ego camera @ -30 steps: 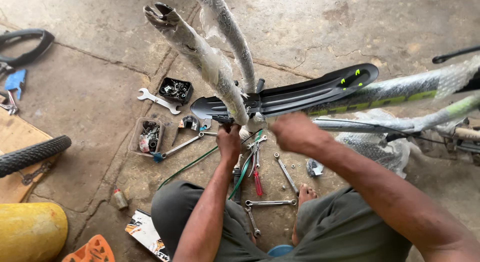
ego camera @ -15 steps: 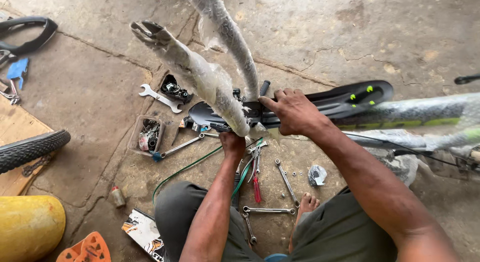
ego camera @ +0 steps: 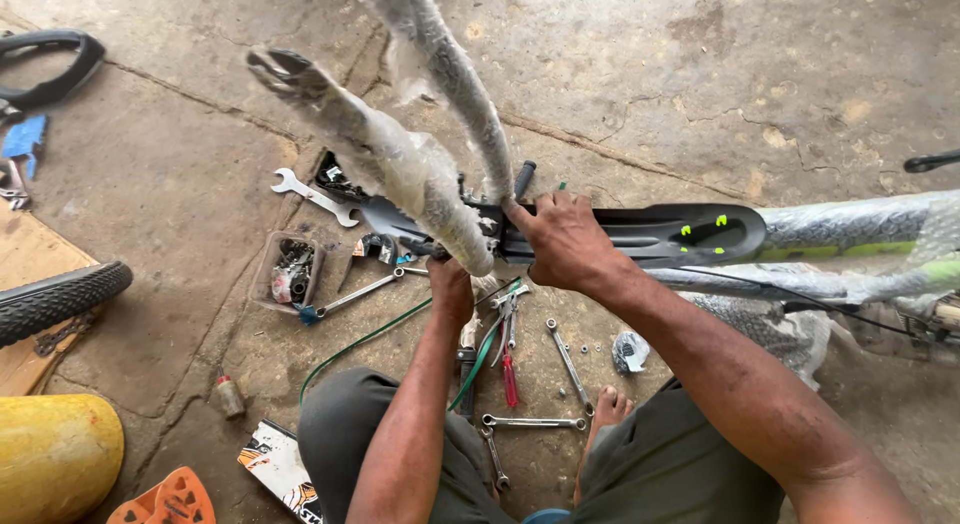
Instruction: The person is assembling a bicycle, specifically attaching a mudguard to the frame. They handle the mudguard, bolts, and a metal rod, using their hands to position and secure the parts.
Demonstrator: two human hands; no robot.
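Head view, bicycle upturned on concrete. Our right hand (ego camera: pixel 565 246) clamps the black plastic mudguard (ego camera: pixel 640 234) against the foam-wrapped fork legs (ego camera: pixel 420 179), steadying it; our left hand (ego camera: pixel 450 287) closes beneath, grip contents hidden. Steel spanners (ego camera: pixel 565 359) lie near, within reach.

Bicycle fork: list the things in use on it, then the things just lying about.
In use: right hand, left hand, wrapped fork, black mudguard.

Lying about: spanner, parts box, red pliers, tyre, yellow drum.

Spanner (ego camera: pixel 315 196), red-handled pliers (ego camera: pixel 509 356), tyre (ego camera: pixel 58 299)
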